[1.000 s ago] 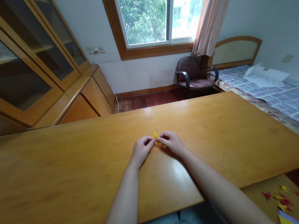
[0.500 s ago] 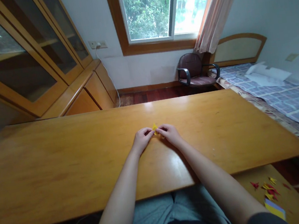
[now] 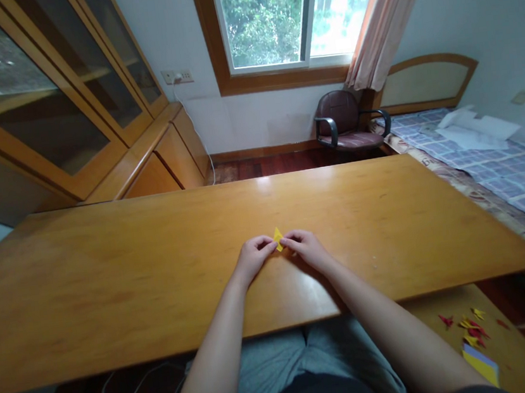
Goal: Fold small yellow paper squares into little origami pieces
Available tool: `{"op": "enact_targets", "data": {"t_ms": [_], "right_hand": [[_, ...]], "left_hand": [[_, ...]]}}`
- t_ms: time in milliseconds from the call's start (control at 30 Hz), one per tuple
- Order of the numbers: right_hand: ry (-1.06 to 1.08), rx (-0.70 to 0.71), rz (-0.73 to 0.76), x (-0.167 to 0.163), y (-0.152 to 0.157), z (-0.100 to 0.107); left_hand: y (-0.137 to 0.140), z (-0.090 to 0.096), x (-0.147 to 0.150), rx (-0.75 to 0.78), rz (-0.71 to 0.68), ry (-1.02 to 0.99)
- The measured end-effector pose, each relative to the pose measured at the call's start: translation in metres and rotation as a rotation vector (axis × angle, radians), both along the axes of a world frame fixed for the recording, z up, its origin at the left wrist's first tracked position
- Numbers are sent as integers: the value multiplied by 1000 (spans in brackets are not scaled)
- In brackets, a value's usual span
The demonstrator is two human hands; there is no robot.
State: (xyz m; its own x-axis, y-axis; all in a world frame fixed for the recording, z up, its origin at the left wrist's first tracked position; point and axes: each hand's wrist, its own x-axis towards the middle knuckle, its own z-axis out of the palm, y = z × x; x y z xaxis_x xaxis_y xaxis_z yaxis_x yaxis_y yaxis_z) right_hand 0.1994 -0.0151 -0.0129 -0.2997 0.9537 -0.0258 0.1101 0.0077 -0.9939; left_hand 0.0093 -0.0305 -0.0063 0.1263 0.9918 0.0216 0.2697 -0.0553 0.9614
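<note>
A small piece of folded yellow paper is held between my two hands, just above the middle of the wooden table. My left hand pinches its left side between thumb and fingertips. On the opposite side, my right hand grips the paper's right edge in the same way. One pointed tip of the paper sticks up away from me, and a smaller end shows below the fingertips. Its finer folds are too small to make out.
Right of my lap, a lower wooden surface bears several red and yellow folded paper figures and a stack of paper squares. Beyond the table stand an armchair, a bed and a glass-doored cabinet.
Both hands and the yellow paper sit slightly lower in the view and nearer to me. More of the paper's pointed shape shows between the fingers. The camera has shifted a little.
</note>
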Motion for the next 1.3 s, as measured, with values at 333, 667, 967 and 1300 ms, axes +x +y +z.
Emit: {"op": "enact_targets", "data": {"t_ms": [333, 667, 967, 1300], "right_hand": [[-18, -6, -29, 0, -11, 2], [15, -51, 1, 1, -10, 6], [53, -38, -3, 1, -13, 5], [93, -74, 55, 5, -13, 1]], "left_hand": [[0, 2, -2, -29, -63, 0], [-2, 1, -3, 26, -99, -3], [-4, 1, -4, 54, -95, 13], [-6, 7, -8, -84, -136, -90]]}}
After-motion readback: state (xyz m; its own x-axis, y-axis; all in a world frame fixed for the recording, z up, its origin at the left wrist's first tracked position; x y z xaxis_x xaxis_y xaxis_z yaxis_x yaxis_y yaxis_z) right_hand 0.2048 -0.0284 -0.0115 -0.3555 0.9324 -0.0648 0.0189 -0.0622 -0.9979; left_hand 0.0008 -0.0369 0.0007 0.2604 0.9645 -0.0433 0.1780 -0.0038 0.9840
